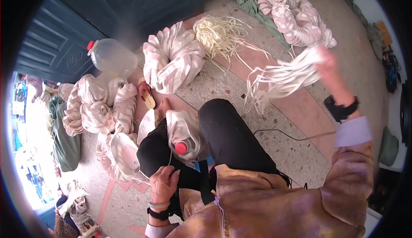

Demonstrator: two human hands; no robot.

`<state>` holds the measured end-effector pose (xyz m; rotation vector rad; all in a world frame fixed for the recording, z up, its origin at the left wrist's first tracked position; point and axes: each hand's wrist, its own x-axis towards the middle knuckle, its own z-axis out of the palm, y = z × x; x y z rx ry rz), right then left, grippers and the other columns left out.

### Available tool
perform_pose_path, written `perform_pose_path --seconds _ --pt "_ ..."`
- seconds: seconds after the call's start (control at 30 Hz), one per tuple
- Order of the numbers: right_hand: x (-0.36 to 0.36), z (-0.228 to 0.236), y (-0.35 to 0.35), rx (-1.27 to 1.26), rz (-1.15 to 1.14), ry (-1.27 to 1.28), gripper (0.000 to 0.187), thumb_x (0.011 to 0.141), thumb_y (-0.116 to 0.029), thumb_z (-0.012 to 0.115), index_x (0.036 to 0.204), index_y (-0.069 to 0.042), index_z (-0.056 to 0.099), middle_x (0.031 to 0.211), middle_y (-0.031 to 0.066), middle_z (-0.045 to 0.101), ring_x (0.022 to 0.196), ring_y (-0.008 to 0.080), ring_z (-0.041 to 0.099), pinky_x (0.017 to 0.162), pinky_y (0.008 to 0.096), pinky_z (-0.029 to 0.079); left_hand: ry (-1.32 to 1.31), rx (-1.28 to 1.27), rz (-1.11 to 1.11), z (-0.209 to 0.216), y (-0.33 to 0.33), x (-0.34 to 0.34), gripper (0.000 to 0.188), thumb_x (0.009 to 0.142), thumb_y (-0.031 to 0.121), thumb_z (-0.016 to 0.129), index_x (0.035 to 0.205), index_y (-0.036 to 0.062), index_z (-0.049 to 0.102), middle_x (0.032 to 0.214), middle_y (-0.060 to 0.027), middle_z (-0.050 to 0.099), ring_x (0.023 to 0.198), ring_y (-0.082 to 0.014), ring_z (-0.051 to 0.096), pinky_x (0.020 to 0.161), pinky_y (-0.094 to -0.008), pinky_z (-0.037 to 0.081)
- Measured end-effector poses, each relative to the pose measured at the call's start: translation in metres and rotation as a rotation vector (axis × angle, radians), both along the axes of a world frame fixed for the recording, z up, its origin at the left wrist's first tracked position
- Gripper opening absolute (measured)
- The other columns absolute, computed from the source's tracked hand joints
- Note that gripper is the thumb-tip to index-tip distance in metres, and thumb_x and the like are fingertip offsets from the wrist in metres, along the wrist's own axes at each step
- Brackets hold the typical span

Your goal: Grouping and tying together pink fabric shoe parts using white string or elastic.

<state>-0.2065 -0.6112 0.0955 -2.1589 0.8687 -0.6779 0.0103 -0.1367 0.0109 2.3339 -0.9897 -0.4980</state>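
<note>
Right hand (327,62), blurred, is out at the end of the stretched arm, upper right, closed around one end of a bundle of white laces (283,77); the bundle fans out to the left of the fist, loose ends farthest from the hand, over the speckled floor (223,83). Can't tell if those ends touch the floor. Left hand (164,184) is well apart from the bundle, by the left knee, fingers curled; a thin pale strand (171,155) runs up from it, can't tell if it's pinched or only touching. Just beyond that hand, between the knees, sits a whitish shoe upper (182,126) with a red cap (181,148) showing at its near end. Heap of cream laces (219,34) lies on the floor, up and left of the held bundle, next to a ring of pink-white shoe uppers (171,60). Another coil of uppers (302,23) is near the right hand, farther out, beside green cloth (257,10). Left side: more stacked uppers (92,105), a big clear bottle (115,57) tipped on its side, a red sandal (146,94) near the bare foot, green sack (66,135). Dark cable (292,138) crosses the floor below the held laces.
</note>
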Motion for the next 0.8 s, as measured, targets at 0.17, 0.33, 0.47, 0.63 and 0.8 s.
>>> perform_pose_path --seconds 0.17,0.33,0.47,0.63,0.8 --pt "0.024 0.084 0.030 0.042 0.105 -0.097 0.029 0.078 -0.003 0.049 0.106 -0.002 0.056 0.089 -0.0008 0.060 0.072 0.0065 0.054 0.063 0.0199 0.044 -0.033 -0.043 -0.070 0.020 0.025 -0.014 0.012 0.072 0.009 0.066 0.079 0.0023 0.058 0.067 -0.0115 0.057 0.056 -0.0266 0.057 0.050 -0.0332 0.044" --pt "0.003 0.155 0.019 0.136 0.039 -0.257 0.039 0.087 -0.006 0.045 0.126 -0.002 0.043 0.097 -0.0006 0.057 0.066 0.0013 0.049 0.057 0.0143 0.039 -0.064 -0.135 0.036 0.041 0.048 -0.017 0.013 0.072 0.007 0.066 0.080 0.0013 0.057 0.071 -0.0125 0.058 0.059 -0.0260 0.058 0.053 -0.0317 0.045" --pt "0.016 0.208 0.071 -0.030 0.209 0.046 0.032 0.083 -0.005 0.045 0.115 -0.001 0.051 0.085 -0.0039 0.056 0.061 0.0005 0.046 0.054 0.0145 0.036 -0.147 -0.164 -0.011 0.053 0.050 -0.014 0.011 0.072 0.006 0.064 0.080 0.0012 0.057 0.075 -0.0125 0.058 0.062 -0.0268 0.058 0.056 -0.0328 0.045" --pt "0.047 0.213 0.099 -0.291 0.368 0.221 0.008 0.080 -0.009 0.057 0.083 -0.001 0.060 0.068 -0.0006 0.058 0.057 0.0081 0.051 0.050 0.0266 0.041 -0.226 -0.227 -0.102 0.087 0.023 -0.024 0.013 0.071 0.007 0.064 0.081 0.0014 0.057 0.079 -0.0132 0.057 0.067 -0.0321 0.057 0.059 -0.0362 0.045" --pt "0.052 0.218 0.110 -0.352 0.608 0.541 0.018 0.080 -0.006 0.048 0.093 0.000 0.058 0.078 -0.0035 0.056 0.061 0.0007 0.046 0.054 0.0166 0.036 -0.266 -0.308 -0.187 0.113 0.009 -0.031 0.016 0.070 0.007 0.065 0.082 0.0011 0.057 0.082 -0.0142 0.056 0.072 -0.0336 0.057 0.061 -0.0355 0.047"
